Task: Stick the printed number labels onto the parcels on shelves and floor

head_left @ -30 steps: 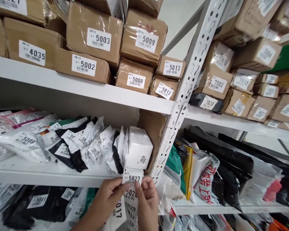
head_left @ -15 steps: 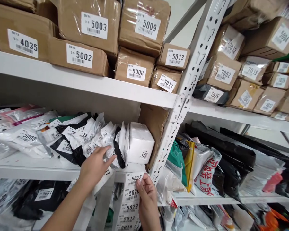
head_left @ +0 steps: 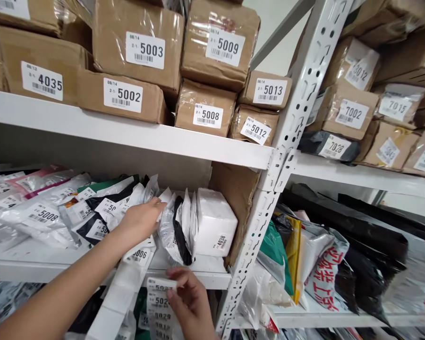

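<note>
My left hand [head_left: 145, 220] reaches in among the upright mailer bags on the middle shelf. Its bent fingers touch a white mailer bag [head_left: 165, 195], but most of the fingertips are hidden, so I cannot tell whether it grips. Lower down, my right hand [head_left: 193, 304] pinches a strip of number labels [head_left: 159, 309] with 5029 readable on it. Another white label strip [head_left: 118, 288], printed 006 near its top, hangs below my left wrist. Just right of my left hand lean a clear-wrapped packet [head_left: 168, 231], a black bag [head_left: 180, 231] and thin white bags [head_left: 187, 217].
A white box-shaped parcel [head_left: 216, 222] marked 4038 stands by a cardboard sheet [head_left: 246, 198]. Labelled cartons [head_left: 141, 59] fill the shelf above. A perforated white post [head_left: 269, 184] separates this bay from the right one, where bags [head_left: 327, 274] are packed. Flat bags [head_left: 46, 217] lie to the left.
My left hand has moved up and deeper among the bags, and its fingers are less visible. My right hand has shifted down and left with the label strip. The view has tilted slightly.
</note>
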